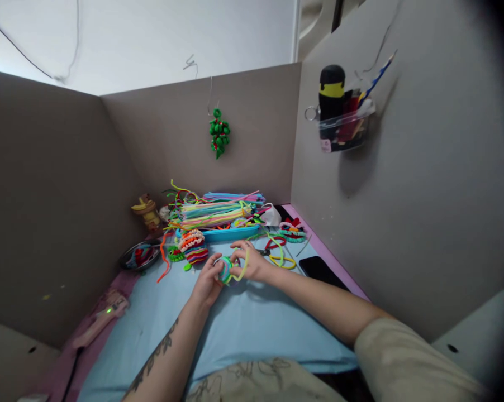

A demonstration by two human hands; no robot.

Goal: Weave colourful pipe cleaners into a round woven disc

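Note:
My left hand [208, 282] is closed around a small coiled pipe-cleaner piece [226, 269] in green, blue and pink. Close beside it, my right hand [254, 265] pinches a pale yellow pipe cleaner [246, 266] that loops up and over its fingers. The fingertips of both hands meet at the coiled piece and partly cover it. Just behind the left hand are striped pipe-cleaner pieces [196, 254] in orange, red and purple. Scissors [284, 261] with red and yellow handles lie beyond the right hand.
Bundled pipe cleaners [218, 212] lie in and around a blue tray [231, 233] at the back. A dark bowl [128, 261] and pink glue gun [103, 319] are left; a phone [321, 272] is right. Grey partitions [252, 128] enclose the table, with a clear bin [344, 134] hanging right.

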